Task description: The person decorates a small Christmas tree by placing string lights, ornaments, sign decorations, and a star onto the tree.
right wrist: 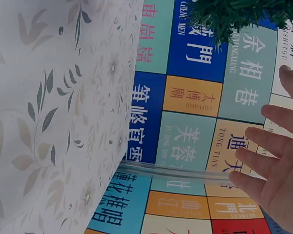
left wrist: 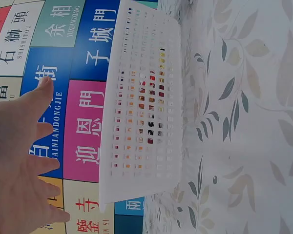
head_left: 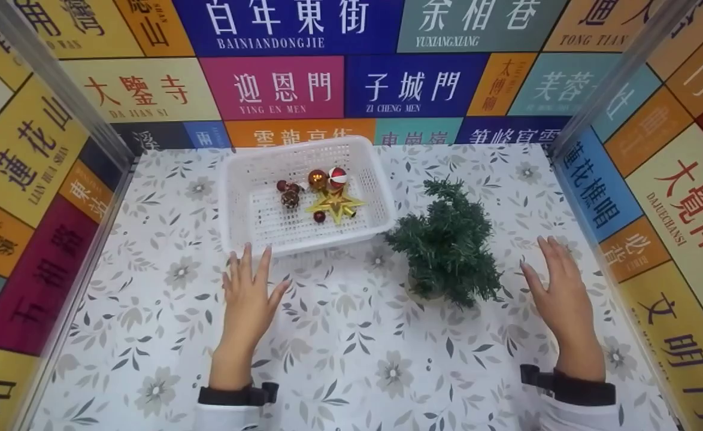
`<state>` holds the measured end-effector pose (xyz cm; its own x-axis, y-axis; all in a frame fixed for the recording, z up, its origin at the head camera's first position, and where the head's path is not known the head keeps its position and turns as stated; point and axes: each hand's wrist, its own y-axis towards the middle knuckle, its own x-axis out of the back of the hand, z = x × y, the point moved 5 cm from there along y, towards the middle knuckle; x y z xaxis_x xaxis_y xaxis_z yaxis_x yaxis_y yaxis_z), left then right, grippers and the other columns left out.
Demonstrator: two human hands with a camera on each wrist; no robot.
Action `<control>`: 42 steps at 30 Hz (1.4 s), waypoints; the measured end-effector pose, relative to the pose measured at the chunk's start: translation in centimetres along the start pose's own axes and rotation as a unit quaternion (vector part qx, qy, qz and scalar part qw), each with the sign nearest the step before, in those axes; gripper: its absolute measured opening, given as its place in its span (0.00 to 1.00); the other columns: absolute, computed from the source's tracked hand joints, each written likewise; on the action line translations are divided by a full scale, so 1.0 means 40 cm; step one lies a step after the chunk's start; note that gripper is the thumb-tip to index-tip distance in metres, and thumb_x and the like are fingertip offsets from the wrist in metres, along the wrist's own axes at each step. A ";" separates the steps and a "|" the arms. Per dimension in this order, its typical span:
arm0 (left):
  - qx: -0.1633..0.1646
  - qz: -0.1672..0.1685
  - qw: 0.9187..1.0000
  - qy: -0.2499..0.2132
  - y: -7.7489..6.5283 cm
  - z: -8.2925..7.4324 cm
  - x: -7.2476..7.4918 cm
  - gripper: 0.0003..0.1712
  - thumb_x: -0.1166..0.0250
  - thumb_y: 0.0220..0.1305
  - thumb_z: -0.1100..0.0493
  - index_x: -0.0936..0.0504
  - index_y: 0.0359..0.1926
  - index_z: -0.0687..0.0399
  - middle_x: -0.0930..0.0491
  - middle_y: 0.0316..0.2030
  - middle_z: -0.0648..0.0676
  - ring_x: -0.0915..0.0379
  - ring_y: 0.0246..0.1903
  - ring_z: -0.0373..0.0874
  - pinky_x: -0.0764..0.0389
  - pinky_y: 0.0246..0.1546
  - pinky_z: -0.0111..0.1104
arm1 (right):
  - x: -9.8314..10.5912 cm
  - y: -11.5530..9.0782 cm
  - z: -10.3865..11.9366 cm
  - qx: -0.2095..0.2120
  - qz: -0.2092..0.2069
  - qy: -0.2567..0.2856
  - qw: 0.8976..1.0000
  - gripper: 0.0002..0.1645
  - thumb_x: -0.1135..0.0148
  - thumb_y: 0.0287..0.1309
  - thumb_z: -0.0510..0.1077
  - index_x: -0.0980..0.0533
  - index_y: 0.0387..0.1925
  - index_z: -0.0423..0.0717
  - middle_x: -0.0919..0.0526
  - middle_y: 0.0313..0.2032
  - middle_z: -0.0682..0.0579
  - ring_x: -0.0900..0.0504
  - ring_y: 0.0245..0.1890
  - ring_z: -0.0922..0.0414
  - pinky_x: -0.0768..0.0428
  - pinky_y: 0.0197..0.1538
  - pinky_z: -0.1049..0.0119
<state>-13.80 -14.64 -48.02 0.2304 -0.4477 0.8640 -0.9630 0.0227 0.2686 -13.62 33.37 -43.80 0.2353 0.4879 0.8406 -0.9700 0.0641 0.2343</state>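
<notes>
My left hand (head_left: 248, 302) is just in front of the near rim of a white plastic basket (head_left: 303, 242), fingers spread and holding nothing. Inside the basket lie a gold star (head_left: 335, 205), a red-and-white ball (head_left: 337, 176), an orange-brown ball (head_left: 317, 179), a small dark red ball (head_left: 319, 216) and a brown patterned ornament (head_left: 290, 199). To the basket's right stands a small green artificial Christmas tree (head_left: 450, 248). Right of the tree is my right hand (head_left: 560, 293), empty, its fingers extended. The left wrist view shows the basket's slotted side (left wrist: 141, 107); tree branches (right wrist: 244, 17) top the right wrist view.
A floral white cloth (head_left: 351, 371) covers the table. Panels of colourful sign-like blocks (head_left: 273, 87) enclose it at the back and both sides, with clear corner strips (head_left: 609, 72) where they meet.
</notes>
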 end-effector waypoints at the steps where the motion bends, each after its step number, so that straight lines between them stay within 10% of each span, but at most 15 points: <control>1: -0.008 -0.014 1.000 -0.003 0.001 -0.004 0.003 0.39 0.38 0.59 0.46 0.41 0.68 0.54 0.49 0.67 0.66 0.59 0.65 0.67 0.52 0.60 0.61 | 0.008 -0.003 0.012 -0.001 -0.025 0.003 1.000 0.31 0.48 0.65 0.49 0.40 0.66 0.45 0.40 0.65 0.40 0.46 0.66 0.41 0.44 0.61 0.40; 5: -0.038 -0.069 0.997 -0.021 0.005 -0.018 0.016 0.36 0.34 0.57 0.53 0.37 0.65 0.57 0.39 0.62 0.64 0.44 0.61 0.63 0.42 0.60 0.53 | 0.045 -0.019 0.069 0.010 -0.153 0.036 0.988 0.19 0.43 0.61 0.40 0.26 0.54 0.43 0.24 0.53 0.42 0.28 0.53 0.44 0.28 0.52 0.57; 10: -0.062 -0.094 0.993 -0.036 0.005 -0.032 0.025 0.33 0.33 0.56 0.56 0.33 0.62 0.57 0.34 0.59 0.62 0.37 0.57 0.61 0.35 0.56 0.51 | 0.080 -0.042 0.155 0.066 -0.260 0.106 0.957 0.15 0.39 0.55 0.31 0.21 0.45 0.39 0.18 0.42 0.45 0.23 0.45 0.64 0.32 0.47 0.82; 20: -0.075 -0.083 0.993 -0.034 0.006 -0.059 0.021 0.30 0.32 0.55 0.59 0.29 0.59 0.57 0.33 0.58 0.62 0.37 0.57 0.60 0.35 0.56 0.51 | 0.081 -0.101 0.413 0.231 -0.281 0.190 0.912 0.20 0.42 0.60 0.47 0.23 0.41 0.31 0.21 0.45 0.36 0.24 0.49 0.48 0.29 0.56 0.65; 28: -0.071 -0.062 0.994 -0.054 0.017 -0.101 -0.006 0.26 0.35 0.59 0.56 0.28 0.58 0.55 0.32 0.59 0.59 0.37 0.57 0.57 0.34 0.56 0.49 | -0.066 -0.147 0.537 0.308 -0.131 0.196 0.922 0.21 0.41 0.59 0.46 0.25 0.50 0.38 0.25 0.52 0.42 0.27 0.53 0.49 0.31 0.58 0.63; 42: -0.006 -0.001 0.998 -0.069 0.131 -0.143 -0.046 0.24 0.39 0.62 0.56 0.28 0.58 0.55 0.31 0.57 0.59 0.36 0.57 0.57 0.33 0.56 0.46 | -0.364 -0.063 0.562 0.198 0.040 0.074 0.977 0.23 0.40 0.59 0.44 0.29 0.56 0.43 0.29 0.55 0.44 0.31 0.56 0.47 0.30 0.57 0.54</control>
<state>-18.46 -8.60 -45.78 0.2094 -0.5663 0.7971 -0.9607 0.0330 0.2758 -13.23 6.54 -45.67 0.1203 0.6007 0.7904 -0.8784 -0.3065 0.3667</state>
